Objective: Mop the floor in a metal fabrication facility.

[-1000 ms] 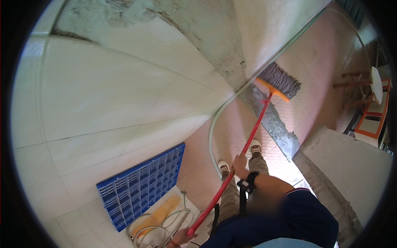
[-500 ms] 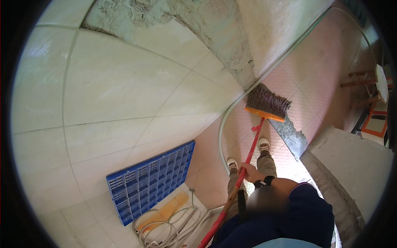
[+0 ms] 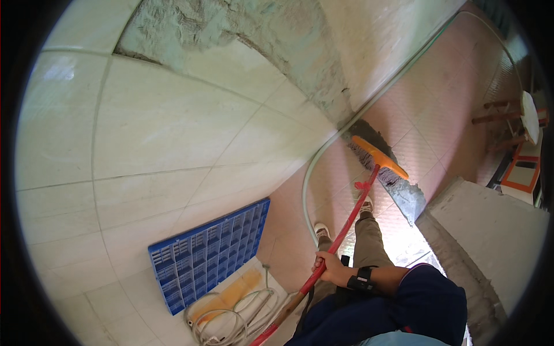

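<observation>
My right hand (image 3: 330,270) is closed around the long red handle (image 3: 346,225) of a broom; a dark band (image 3: 362,278) is on that wrist. The broom has an orange head (image 3: 380,157) with dark bristles (image 3: 363,155). Its head is over a dark grey rough strip (image 3: 411,199) across the pinkish tiled floor. The upper end of the handle runs out at the lower edge, and my left hand is out of view. Both my shoes stand beside the handle.
A pale hose (image 3: 310,179) runs along the foot of the tiled wall (image 3: 150,132). A blue plastic grid pallet (image 3: 210,254) leans there, near a coiled hose (image 3: 222,323). On the right are a concrete slab (image 3: 490,225) and a stool (image 3: 528,118).
The broom head has turned and shifted slightly right and toward me, its bristles now mostly beneath it. My right hand has moved left and nearer with the handle.
</observation>
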Available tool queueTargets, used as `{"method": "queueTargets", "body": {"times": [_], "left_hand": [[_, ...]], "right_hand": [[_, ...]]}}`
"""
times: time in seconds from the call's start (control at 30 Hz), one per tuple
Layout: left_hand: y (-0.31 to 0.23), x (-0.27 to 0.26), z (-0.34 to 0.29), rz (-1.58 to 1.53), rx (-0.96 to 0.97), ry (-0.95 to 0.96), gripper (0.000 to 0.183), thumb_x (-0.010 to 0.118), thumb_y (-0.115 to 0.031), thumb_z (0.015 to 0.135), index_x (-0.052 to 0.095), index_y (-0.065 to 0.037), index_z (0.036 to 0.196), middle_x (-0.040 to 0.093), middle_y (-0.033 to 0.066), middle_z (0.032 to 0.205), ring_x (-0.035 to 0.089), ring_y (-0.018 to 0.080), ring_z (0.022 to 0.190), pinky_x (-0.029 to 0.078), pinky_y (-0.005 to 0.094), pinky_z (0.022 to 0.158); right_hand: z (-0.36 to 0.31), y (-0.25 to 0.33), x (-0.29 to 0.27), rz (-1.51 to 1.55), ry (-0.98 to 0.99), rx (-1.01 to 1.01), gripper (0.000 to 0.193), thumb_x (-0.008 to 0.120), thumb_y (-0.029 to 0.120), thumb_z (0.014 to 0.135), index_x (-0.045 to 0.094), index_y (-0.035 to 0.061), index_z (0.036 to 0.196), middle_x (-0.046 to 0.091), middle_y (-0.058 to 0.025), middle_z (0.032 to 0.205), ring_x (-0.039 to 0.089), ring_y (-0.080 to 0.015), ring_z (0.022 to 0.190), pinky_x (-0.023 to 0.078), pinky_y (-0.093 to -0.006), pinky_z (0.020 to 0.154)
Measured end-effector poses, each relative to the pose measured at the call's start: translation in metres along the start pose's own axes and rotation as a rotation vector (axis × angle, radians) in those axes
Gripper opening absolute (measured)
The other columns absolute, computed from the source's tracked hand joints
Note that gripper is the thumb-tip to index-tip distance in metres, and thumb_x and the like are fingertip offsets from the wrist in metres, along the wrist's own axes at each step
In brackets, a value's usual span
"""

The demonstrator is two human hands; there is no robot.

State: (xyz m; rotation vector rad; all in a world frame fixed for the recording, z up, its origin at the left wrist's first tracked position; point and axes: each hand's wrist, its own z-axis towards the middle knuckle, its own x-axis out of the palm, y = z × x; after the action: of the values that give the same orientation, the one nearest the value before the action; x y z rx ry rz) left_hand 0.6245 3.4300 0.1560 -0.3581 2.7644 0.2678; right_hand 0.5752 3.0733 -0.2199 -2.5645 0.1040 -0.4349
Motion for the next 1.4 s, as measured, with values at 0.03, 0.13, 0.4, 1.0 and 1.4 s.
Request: {"method": "queueTargets", "body": {"times": [0.03,0.13,0.4,1.0,1.4], "left_hand": [[0.005,0.001,0.003,-0.029,-0.023,-0.009,0.028,0.064,-0.012,0.067,0.051,-0.002,0.089,0.052,0.0046,0.070,0.049,0.0179,0.065,0.043,0.0301,0.056],[0.018,0.003,0.011,-0.116,-0.092,-0.031,0.027,0.064,-0.012,0.067,0.051,-0.002,0.088,0.052,0.0045,0.069,0.050,0.0184,0.065,0.043,0.0300,0.055],[-0.115,0.014,0.036,-0.424,-0.384,-0.075,0.024,0.066,-0.011,0.065,0.054,-0.003,0.084,0.053,0.0061,0.072,0.051,0.0200,0.060,0.043,0.0297,0.047],[-0.166,0.043,-0.049,0.409,0.186,-0.309,0.029,0.062,-0.028,0.067,0.057,-0.009,0.088,0.057,0.0147,0.071,0.055,0.0306,0.061,0.043,0.0351,0.053],[-0.138,0.000,-0.164,0.478,0.010,-0.555,0.025,0.066,-0.024,0.062,0.059,-0.004,0.076,0.056,0.0098,0.059,0.053,0.0226,0.054,0.041,0.0317,0.051]], "right_hand": [[0.000,0.002,-0.005,0.018,0.014,-0.013,0.022,0.051,0.011,0.075,0.040,0.0074,0.057,0.038,-0.0036,0.048,0.039,-0.0165,0.046,0.037,-0.0311,0.050],[-0.007,0.014,-0.011,0.050,0.015,-0.068,0.023,0.053,0.011,0.074,0.039,0.0078,0.055,0.038,-0.0038,0.047,0.039,-0.0172,0.045,0.037,-0.0322,0.049],[0.001,0.126,-0.003,0.037,0.119,-0.559,0.023,0.052,0.014,0.075,0.040,0.0088,0.057,0.039,-0.0040,0.048,0.040,-0.0176,0.042,0.038,-0.0308,0.041],[0.159,0.123,-0.017,-2.089,-0.132,-1.233,0.003,0.060,0.007,0.054,0.059,0.0093,0.055,0.055,-0.0099,0.051,0.056,-0.0251,0.052,0.043,-0.0351,0.047],[0.086,0.002,0.031,-1.014,-0.001,-0.776,0.009,0.049,0.007,0.065,0.049,0.0052,0.057,0.050,-0.0109,0.053,0.051,-0.0243,0.048,0.041,-0.0353,0.044]]}}
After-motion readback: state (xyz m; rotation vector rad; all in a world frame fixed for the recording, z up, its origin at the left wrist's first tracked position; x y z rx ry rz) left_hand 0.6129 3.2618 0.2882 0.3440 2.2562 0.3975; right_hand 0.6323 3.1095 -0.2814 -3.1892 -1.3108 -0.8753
